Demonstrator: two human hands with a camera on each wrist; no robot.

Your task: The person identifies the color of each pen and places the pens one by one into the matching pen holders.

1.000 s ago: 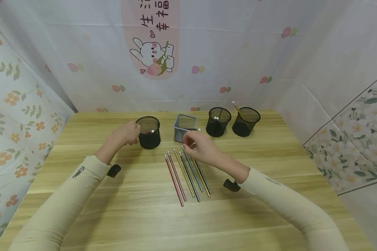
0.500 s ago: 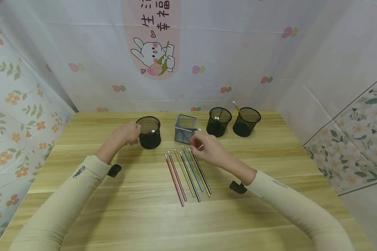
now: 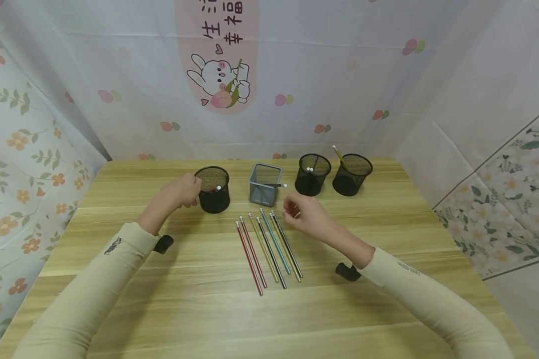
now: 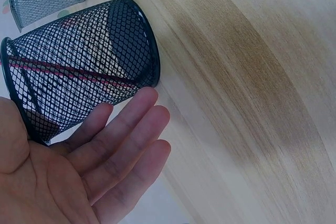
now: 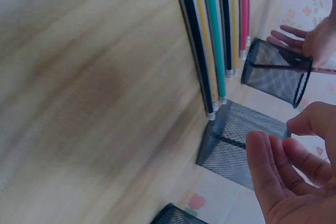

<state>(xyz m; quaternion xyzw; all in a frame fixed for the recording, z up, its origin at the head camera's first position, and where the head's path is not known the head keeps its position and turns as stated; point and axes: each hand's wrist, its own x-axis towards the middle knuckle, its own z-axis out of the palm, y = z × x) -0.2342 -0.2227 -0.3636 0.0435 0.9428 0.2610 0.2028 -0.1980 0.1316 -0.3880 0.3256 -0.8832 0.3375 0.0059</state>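
Pencils (image 3: 271,253), seven, lying side by side on a wood-grain table (image 3: 184,309). Colours from left: red, red, gold, black, blue, gold, black; white erasers at the far ends.

Right hand (image 3: 310,217), one: just beside the eraser ends of the rightmost pair; fingers loosely curled, thumb apart from forefinger, holding nothing.

Left hand (image 3: 179,192), one: at the left side of a round black mesh cup (image 3: 214,203); fingers relaxed and extended, gripping nothing; contact with the cup cannot be told.

Containers, four, in a row beyond the pencils, from left:
– the round black cup, upright, with a red pencil leaning inside;
– square grey mesh basket (image 3: 262,197), upright, a black pencil slanted within, its eraser past the rim;
– second round cup (image 3: 309,187), black mesh, two white erasers visible inside;
– third round cup (image 3: 347,185), black mesh, a gold pencil leaning out over its rim.

Sleeves (image 3: 83,281), cream, a pair; a small dark print on each, illegible.

Backdrop cloth (image 3: 139,75), white: pink panel with rabbit (image 3: 222,75) hugging a peach; legible characters 生, 幸, 福, another cut off at the top edge.

Side cloth (image 3: 9,174), at left: orange flowers, green leaves.
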